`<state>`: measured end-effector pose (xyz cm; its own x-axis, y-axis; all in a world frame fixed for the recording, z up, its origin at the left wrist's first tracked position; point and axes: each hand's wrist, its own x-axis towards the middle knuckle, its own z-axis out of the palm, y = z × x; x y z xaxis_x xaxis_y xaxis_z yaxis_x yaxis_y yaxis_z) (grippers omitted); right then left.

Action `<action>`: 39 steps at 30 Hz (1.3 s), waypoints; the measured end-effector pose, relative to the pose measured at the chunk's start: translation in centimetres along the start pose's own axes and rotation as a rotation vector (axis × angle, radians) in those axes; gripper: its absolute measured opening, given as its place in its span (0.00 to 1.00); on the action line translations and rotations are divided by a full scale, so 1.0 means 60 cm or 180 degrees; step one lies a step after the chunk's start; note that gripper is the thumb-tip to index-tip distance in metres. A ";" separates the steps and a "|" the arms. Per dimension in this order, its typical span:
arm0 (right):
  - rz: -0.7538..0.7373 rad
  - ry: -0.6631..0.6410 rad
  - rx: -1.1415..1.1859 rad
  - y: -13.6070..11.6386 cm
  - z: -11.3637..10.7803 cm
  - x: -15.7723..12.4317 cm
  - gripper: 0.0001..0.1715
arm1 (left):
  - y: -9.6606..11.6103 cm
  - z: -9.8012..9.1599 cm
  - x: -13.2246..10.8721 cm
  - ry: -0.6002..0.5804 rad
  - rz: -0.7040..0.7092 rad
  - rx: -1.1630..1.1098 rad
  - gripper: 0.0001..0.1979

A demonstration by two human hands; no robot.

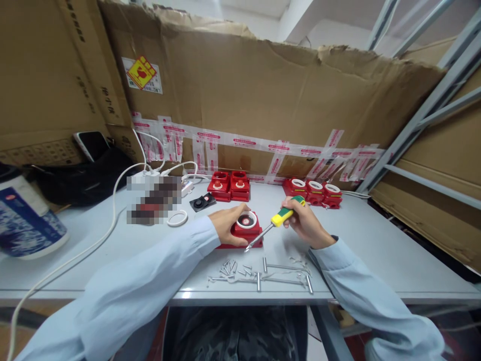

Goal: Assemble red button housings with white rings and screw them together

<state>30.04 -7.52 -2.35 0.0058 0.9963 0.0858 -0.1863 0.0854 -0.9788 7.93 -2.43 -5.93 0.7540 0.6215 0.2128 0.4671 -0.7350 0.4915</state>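
My left hand (230, 225) grips a red box-shaped unit (254, 231) from its left side, thumb in front and fingers behind. A white ring (252, 224) with a dark round centre sits on top of that unit. In my right hand (307, 223) is a screwdriver (282, 216) with a green and yellow handle, held at a slant. Its tip points down and left, close to the unit's front edge; I cannot tell whether it touches. Loose screws (228, 267) lie in front, beside several metal rods (258, 282) with thin wires or chains.
Two red units (230, 186) stand at the back, beside black parts (203, 201). Three ringed red units (314, 192) stand back right. A loose white ring (177, 218) lies left. White cables (112, 220) cross the left side near a blue-white tub (30, 215). Cardboard (263, 95) walls the back.
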 end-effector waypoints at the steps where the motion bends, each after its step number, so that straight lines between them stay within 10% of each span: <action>1: 0.0005 0.0032 0.0037 0.001 -0.002 0.002 0.09 | 0.000 0.000 0.000 -0.0005 0.0001 -0.0007 0.35; 20: -0.0265 0.0899 0.0304 -0.022 -0.066 0.048 0.11 | 0.002 -0.003 -0.004 -0.0091 0.0061 0.0069 0.36; 39: 0.0002 0.0254 0.0072 0.006 -0.034 0.023 0.11 | 0.007 -0.005 -0.005 -0.0093 0.0034 -0.0051 0.34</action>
<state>32.00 -6.08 -2.94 0.0838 0.9941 0.0693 -0.2086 0.0855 -0.9743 7.76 -2.87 -5.51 0.7721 0.6053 0.1934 0.4517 -0.7369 0.5029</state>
